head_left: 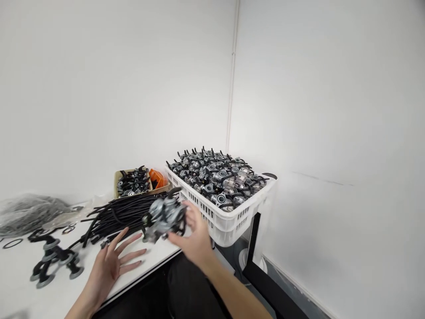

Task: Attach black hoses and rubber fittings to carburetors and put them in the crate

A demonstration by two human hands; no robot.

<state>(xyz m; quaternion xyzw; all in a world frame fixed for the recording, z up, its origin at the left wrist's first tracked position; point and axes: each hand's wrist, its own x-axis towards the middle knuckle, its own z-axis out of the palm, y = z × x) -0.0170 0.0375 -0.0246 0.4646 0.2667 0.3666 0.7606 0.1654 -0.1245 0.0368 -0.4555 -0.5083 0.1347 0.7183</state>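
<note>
A silver metal carburetor [166, 215] with short black hoses is held in my right hand [195, 237], lifted over the table's front edge and a little blurred. The thumb is below it and the fingers are behind its right side. My left hand [114, 261] hangs over the white table [20, 274] to the left of the carburetor, fingers spread, holding nothing. Behind both hands lies a bundle of black rubber hoses [121, 212]. To the right, a white plastic basket [229, 221] is heaped with similar carburetors [215, 177], some with clear bowls.
Black fittings with grey flanged ends [55, 259] lie at the left. Behind the hoses stand a beige bin [117, 181] of small parts and an orange basket [158, 178]. Clear plastic bags [31, 212] lie against the wall. A black metal frame [255, 235] is below the basket.
</note>
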